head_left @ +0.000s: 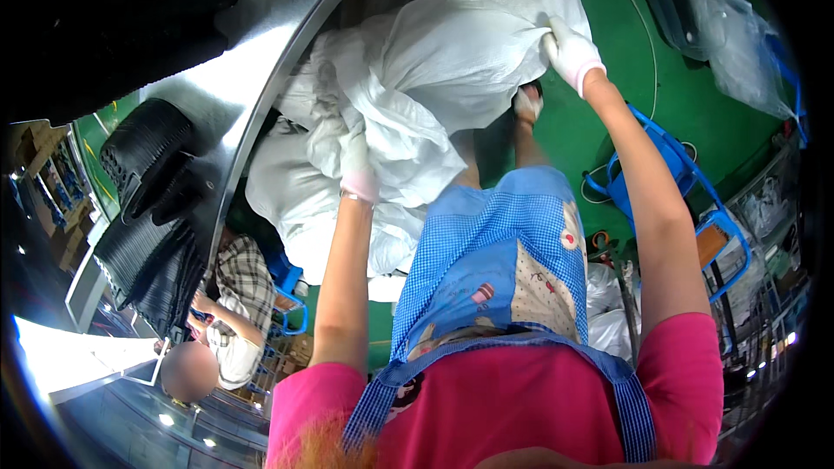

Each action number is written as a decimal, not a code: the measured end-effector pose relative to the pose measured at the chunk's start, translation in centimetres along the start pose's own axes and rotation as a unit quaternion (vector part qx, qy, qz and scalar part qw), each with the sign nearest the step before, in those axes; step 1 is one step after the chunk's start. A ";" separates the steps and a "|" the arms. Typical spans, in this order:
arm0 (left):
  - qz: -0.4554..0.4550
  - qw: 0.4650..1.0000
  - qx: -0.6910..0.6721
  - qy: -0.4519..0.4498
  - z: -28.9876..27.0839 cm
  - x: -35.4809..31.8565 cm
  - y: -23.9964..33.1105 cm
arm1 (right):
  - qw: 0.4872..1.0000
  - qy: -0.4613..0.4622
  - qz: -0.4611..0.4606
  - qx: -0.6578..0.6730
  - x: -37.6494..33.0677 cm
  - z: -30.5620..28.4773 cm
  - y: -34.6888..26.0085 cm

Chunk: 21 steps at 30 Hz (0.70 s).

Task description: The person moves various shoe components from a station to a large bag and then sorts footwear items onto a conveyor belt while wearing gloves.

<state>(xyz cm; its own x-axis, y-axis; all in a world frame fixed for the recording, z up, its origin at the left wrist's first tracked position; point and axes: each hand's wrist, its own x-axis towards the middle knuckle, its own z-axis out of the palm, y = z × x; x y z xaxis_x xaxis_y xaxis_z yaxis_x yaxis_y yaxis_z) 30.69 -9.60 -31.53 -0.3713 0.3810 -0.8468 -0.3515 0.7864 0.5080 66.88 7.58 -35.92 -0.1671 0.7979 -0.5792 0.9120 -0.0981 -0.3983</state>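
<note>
A large white woven-plastic sack (460, 43) lies in loose folds in front of my legs, beside the metal table. At its right edge my right hand (573, 54), in a white glove, pinches the material and draws it taut. My left hand (354, 159), gloved as well, is closed on a bunched fold (408, 135) of the sack nearer the table; its fingertips are partly hidden by the material. More bulging white sack material (291, 195) sits below and left of that hand. What the sack holds is hidden.
The metal table (252, 69) curves along my left, with ribbed black molded pieces (148, 252) stacked at its edge. Beyond it a co-worker in a checked shirt (243, 274) sits. On the green floor (621, 43) to my right are a blue-framed stool (660, 174), a cable and clear plastic bags (738, 43).
</note>
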 end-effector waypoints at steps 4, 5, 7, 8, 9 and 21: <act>-0.052 0.923 -0.361 -0.127 0.7 -7.5 3.2 | 0.990 0.009 0.000 0.143 -1.5 0.0 0.2; -0.020 0.927 -0.363 -0.089 -1.3 -7.3 2.5 | 0.990 -0.004 0.004 0.142 -1.6 0.3 -0.1; 0.053 0.946 -0.318 -0.032 -4.1 -6.7 2.2 | 0.990 -0.024 0.013 0.139 -1.5 0.7 -1.4; 0.058 0.947 -0.315 0.005 -3.2 -8.5 3.6 | 0.983 -0.063 0.039 0.168 -2.1 -0.6 -3.5; 0.056 0.941 -0.333 -0.009 -3.5 -8.5 4.7 | 0.981 -0.055 0.031 0.181 -2.2 -0.2 -4.0; 0.264 0.906 -0.238 -0.232 -10.3 -6.6 11.6 | 0.974 -0.036 0.056 0.218 -12.1 3.8 -12.1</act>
<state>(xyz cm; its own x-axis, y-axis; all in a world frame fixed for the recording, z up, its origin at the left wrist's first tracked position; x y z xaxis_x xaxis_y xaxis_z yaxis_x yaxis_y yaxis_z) 20.21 -8.02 -18.47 -0.2330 0.8929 -0.3852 -0.6013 0.1790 0.7787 56.40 -3.18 -26.79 -0.1161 0.7257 -0.6782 0.6834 -0.4371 -0.5848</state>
